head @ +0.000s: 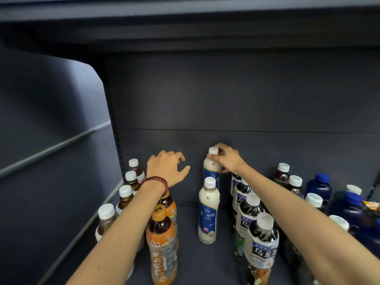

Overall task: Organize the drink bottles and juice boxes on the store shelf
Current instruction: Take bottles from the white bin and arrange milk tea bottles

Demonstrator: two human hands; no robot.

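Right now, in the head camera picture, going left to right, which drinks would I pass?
Brown tea bottles with white caps → orange-labelled tea bottles → milky white bottles → Suntory oolong tea bottles → dark white-capped bottles → blue bottles.

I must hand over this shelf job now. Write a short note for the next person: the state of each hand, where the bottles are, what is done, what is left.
Left hand: holds nothing, fingers loosely curled, above the orange-label tea bottles.
Right hand: grips the rear milky bottle at its neck.
Front milky bottle stands upright ahead of it on the shelf.
Done: the white-capped dark tea bottles at the left wall and the Suntory oolong tea bottles stand in files.
Left: probably line up the rear milky bottle and tidy the blue bottles on the right.
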